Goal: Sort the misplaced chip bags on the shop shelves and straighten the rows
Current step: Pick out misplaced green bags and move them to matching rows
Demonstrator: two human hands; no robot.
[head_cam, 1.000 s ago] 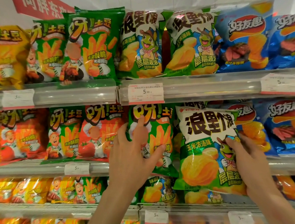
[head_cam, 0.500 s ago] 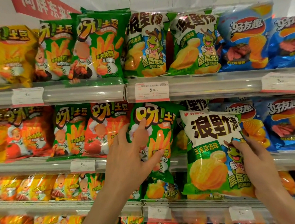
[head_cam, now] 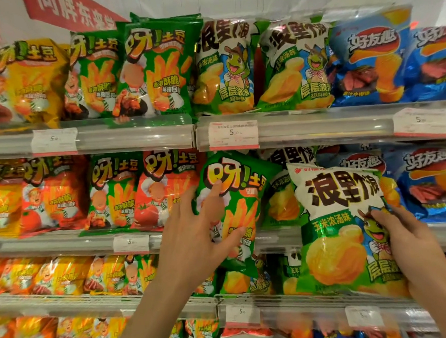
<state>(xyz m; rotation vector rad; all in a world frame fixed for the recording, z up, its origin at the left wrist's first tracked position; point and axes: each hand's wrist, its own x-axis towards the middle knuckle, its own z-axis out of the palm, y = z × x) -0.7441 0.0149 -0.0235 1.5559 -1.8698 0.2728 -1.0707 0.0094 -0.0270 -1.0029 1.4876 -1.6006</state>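
My left hand (head_cam: 195,235) grips a green fries bag (head_cam: 234,194) at the second shelf; the bag tilts out in front of the shelf edge. My right hand (head_cam: 406,245) holds a white-and-green turtle chip bag (head_cam: 338,229) by its right edge, in the air in front of the same shelf. Behind them another turtle bag (head_cam: 280,204) stands on the second shelf (head_cam: 62,242). Matching green fries bags (head_cam: 155,64) and turtle bags (head_cam: 224,67) line the top shelf (head_cam: 320,126).
Blue chip bags (head_cam: 368,58) fill the right side of both upper shelves. Red tomato fries bags (head_cam: 159,189) and a green one (head_cam: 114,193) stand left of my left hand. Yellow bags (head_cam: 64,274) sit on the lower shelves. Price tags (head_cam: 232,136) line the rails.
Both bags have shifted right in view and sit slightly lower. The turtle bag has come further off the shelf. My left hand keeps its hold on the green fries bag.
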